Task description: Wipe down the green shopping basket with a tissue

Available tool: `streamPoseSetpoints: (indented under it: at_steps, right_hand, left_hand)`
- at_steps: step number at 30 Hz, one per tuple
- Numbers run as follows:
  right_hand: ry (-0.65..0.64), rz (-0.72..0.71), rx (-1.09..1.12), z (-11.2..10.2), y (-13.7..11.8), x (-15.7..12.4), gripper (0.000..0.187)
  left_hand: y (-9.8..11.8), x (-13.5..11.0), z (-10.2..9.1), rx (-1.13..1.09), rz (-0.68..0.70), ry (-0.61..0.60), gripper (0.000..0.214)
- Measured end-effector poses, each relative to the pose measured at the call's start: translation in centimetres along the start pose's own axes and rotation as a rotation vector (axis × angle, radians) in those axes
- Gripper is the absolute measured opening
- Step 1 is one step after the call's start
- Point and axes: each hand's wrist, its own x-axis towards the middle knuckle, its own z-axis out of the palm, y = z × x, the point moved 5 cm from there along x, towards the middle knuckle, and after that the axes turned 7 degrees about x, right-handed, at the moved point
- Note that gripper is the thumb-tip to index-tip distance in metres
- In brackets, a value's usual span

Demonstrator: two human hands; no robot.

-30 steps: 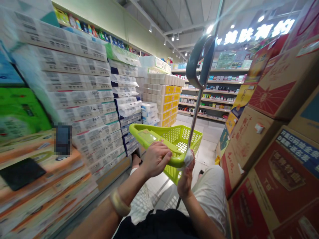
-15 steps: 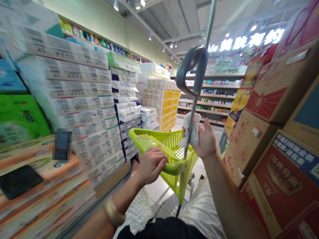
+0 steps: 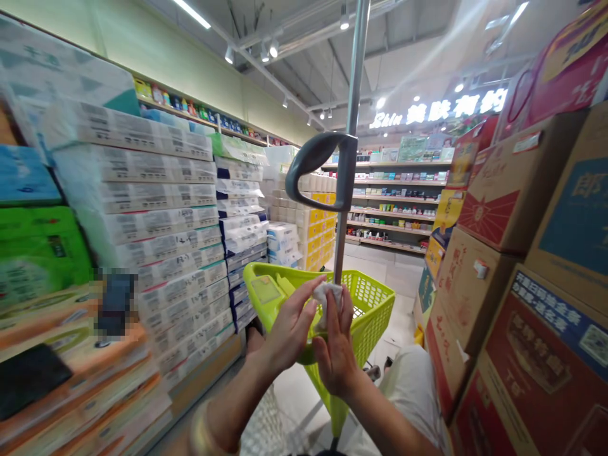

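**Q:** State of the hands?
**A:** Both are raised in front of the body and meet at a white cloth [image 3: 329, 294]. The left hand [image 3: 289, 329] is half curled and pinches the cloth's left edge between thumb and forefinger. The right hand [image 3: 335, 351] stands upright with its back to the camera. Its fingers are straight and pressed together, with the cloth held at their tips.

**Q:** Location of the cloth?
**A:** It is bunched between the two sets of fingertips, above the near rim of the green basket [image 3: 375, 310]. It sits just beside the foot of the pole [image 3: 352, 82].

**Q:** Describe the pole.
**A:** It is metal and rises from the basket out of the top of the view. A grey looped handle [image 3: 316, 158] is fixed to it, well above the hands.

**Q:** Surroundings?
**A:** Cardboard boxes [image 3: 513, 190] are stacked close on the right. Wrapped paper packs [image 3: 156, 209] are stacked on the left. Stocked shelves [image 3: 394, 202] stand far beyond the basket, under a lit sign.
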Motion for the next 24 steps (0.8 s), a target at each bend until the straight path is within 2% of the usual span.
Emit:
streamPoseSetpoints:
  at_steps: [3, 5, 7, 10, 14, 16, 18, 20, 24]
  right_hand:
    - [0.029, -0.107, 0.034, -0.9, -1.5, 3.8, 0.065]
    - [0.056, -0.155, 0.071, -1.5, -2.5, 6.1, 0.063]
    - [0.080, -0.164, 0.127, -1.8, -2.9, 7.2, 0.062]
    - [0.096, -0.088, 0.246, -1.0, -2.2, 5.6, 0.061]
    - [0.135, 0.139, 0.474, 1.4, -0.1, 1.3, 0.054]
    - [0.149, 0.262, 0.637, 2.2, 0.4, 0.8, 0.052]
    - [0.143, 0.365, 0.823, 2.3, 0.0, 2.4, 0.054]
    - [0.082, 0.424, 0.987, 1.8, -1.1, 5.7, 0.060]
    - [0.060, 0.367, 1.045, -0.7, -3.4, 12.8, 0.063]
  left_hand:
    - [1.2, 1.0, 0.6, -0.182, -0.040, 0.062, 0.048]
    - [1.6, 1.5, 0.5, -0.226, -0.056, 0.111, 0.049]
    - [1.6, 1.7, 0.0, -0.230, -0.059, 0.160, 0.048]
    - [1.1, 1.5, -0.5, -0.210, -0.063, 0.181, 0.046]
    - [-0.9, 0.5, -0.6, -0.205, -0.184, 0.187, 0.047]
    - [-1.8, 0.1, -0.7, -0.239, -0.217, 0.211, 0.048]
    - [-2.2, 0.0, -1.1, -0.296, -0.213, 0.235, 0.050]
    - [-2.3, 0.1, -1.7, -0.356, -0.197, 0.259, 0.051]
    - [-0.8, 0.7, -3.4, -0.403, -0.140, 0.298, 0.050]
